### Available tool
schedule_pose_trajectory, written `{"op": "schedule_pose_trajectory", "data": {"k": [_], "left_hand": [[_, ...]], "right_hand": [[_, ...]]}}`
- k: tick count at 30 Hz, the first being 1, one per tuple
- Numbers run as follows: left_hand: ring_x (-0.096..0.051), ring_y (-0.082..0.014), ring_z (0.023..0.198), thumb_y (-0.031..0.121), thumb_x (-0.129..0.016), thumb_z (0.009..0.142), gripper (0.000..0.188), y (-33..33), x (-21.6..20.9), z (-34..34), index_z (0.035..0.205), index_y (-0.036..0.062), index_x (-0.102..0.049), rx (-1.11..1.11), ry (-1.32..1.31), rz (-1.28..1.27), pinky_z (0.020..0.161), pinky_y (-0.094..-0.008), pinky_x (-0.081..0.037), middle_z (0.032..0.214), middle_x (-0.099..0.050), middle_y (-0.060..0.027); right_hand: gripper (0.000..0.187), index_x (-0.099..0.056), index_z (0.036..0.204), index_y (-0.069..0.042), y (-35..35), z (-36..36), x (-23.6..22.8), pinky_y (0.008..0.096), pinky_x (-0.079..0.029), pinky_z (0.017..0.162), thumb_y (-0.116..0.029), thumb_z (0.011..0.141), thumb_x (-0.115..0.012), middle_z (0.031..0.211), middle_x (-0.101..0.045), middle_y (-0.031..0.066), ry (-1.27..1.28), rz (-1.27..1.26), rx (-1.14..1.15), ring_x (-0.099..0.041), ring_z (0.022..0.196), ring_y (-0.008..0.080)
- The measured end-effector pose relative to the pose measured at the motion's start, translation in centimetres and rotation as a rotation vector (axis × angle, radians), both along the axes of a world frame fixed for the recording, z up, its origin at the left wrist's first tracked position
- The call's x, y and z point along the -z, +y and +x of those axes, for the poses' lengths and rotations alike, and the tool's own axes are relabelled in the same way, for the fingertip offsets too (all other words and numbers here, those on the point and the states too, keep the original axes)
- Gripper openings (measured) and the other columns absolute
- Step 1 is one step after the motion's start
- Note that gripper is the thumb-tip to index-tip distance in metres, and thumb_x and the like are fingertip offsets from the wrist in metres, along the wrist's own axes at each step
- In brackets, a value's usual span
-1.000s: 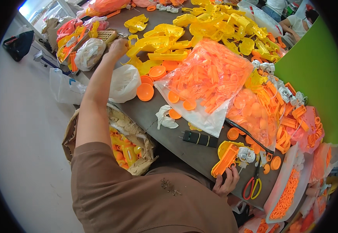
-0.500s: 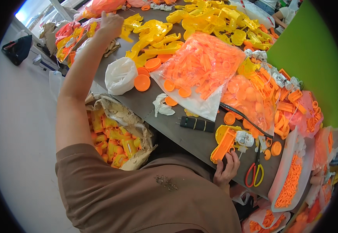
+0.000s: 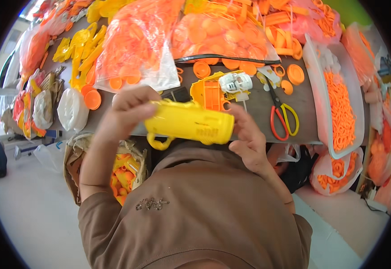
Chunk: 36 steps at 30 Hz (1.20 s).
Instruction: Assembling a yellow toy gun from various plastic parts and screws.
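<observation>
My left hand [image 3: 135, 107] is closed on one end of a yellow plastic shell [image 3: 191, 123], shaped like a tube with a ring-like loop hanging below. The shell lies roughly level in front of my body. At its other end is my right hand [image 3: 249, 139], with fingers and thumb apart; whether a fingertip touches the shell is hard to see. Just beyond, on the table, an orange frame-like part [image 3: 213, 95] rests on another yellow piece, beside a white and clear mechanism [image 3: 235, 82]. Behind the shell, a black object [image 3: 177, 95] is partly hidden.
Red-and-yellow-handled scissors [image 3: 281, 114] lie on the table [image 3: 258, 121]. Bags of orange parts [image 3: 135, 40] crowd the back. A white bin [image 3: 310, 85] of small orange rings stands at right, a white bag [image 3: 73, 110] at left. Below is a paper sack [image 3: 74, 157] of yellow-orange pieces.
My left hand has come back from the far left pile and now holds the yellow shell before me. My right hand has left the orange part on the table. The view has turned right.
</observation>
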State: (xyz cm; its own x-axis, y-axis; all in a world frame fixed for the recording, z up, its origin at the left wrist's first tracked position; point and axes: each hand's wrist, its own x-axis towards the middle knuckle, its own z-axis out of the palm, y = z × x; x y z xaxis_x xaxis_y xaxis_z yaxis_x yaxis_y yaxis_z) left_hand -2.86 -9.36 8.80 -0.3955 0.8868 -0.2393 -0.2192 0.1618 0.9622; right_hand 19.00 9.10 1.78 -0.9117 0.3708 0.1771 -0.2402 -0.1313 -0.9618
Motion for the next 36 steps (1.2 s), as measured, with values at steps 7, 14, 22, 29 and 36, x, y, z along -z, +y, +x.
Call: {"op": "schedule_pose_trajectory", "data": {"k": [7, 14, 22, 29, 36], "left_hand": [[-0.059, -0.0201, 0.091, 0.027, -0.068, 0.081, 0.046, 2.5, 3.6, 5.3, 0.113, -0.0031, -0.053, -0.072, 0.497, 0.032, 0.079, -0.0304, -0.047, 0.105, -0.059, -0.0117], [-0.057, -0.0317, 0.101, 0.027, -0.081, 0.064, 0.069, 5.2, 4.7, 5.6, 0.12, -0.0014, -0.052, 0.038, 1.06, 0.063, 0.086, -0.0392, -0.046, 0.114, -0.056, -0.0188], [-0.053, -0.0315, 0.109, 0.026, -0.08, 0.064, 0.063, 9.4, 6.5, 4.4, 0.115, -0.0011, -0.058, -0.175, 1.126, 0.014, 0.092, -0.0391, -0.043, 0.111, -0.059, -0.0183], [-0.054, -0.0293, 0.11, 0.02, -0.08, 0.066, 0.062, 10.1, 6.9, 4.5, 0.119, -0.0012, -0.056, -0.092, 1.173, -0.037, 0.094, -0.0372, -0.042, 0.114, -0.059, -0.0179], [-0.055, -0.0323, 0.105, 0.023, -0.08, 0.064, 0.06, 10.4, 7.8, 4.6, 0.115, -0.0013, -0.058, -0.118, 1.147, -0.007, 0.091, -0.0388, -0.043, 0.11, -0.061, -0.0178]], "right_hand": [[0.024, -0.058, 0.109, 0.007, 1.1, 1.6, 0.5, 0.0251, -0.048, 0.078, -0.001, 0.086, -0.055, 0.099, -0.065, 0.0097, -0.26, -0.208, -0.035, -0.061, 0.089, 0.0132], [0.029, -0.056, 0.112, 0.004, 3.4, -0.3, 0.0, 0.0238, -0.048, 0.072, -0.014, 0.091, -0.054, 0.099, -0.064, 0.0083, -0.18, -0.057, 0.052, -0.059, 0.086, 0.0109], [0.029, -0.055, 0.113, 0.001, 7.4, -0.3, 3.2, 0.0213, -0.046, 0.063, -0.02, 0.094, -0.049, 0.094, -0.063, 0.0072, -0.275, 0.024, 0.502, -0.055, 0.072, 0.0086], [0.031, -0.05, 0.119, 0.0, 6.9, -0.5, 3.5, 0.0198, -0.043, 0.058, -0.02, 0.094, -0.048, 0.092, -0.064, 0.0063, -0.382, 0.137, 0.443, -0.052, 0.068, 0.0066], [0.033, -0.051, 0.119, -0.002, 6.7, -0.6, 3.8, 0.0202, -0.043, 0.059, -0.022, 0.094, -0.048, 0.092, -0.065, 0.0048, -0.402, 0.228, 0.424, -0.052, 0.069, 0.0062]]}}
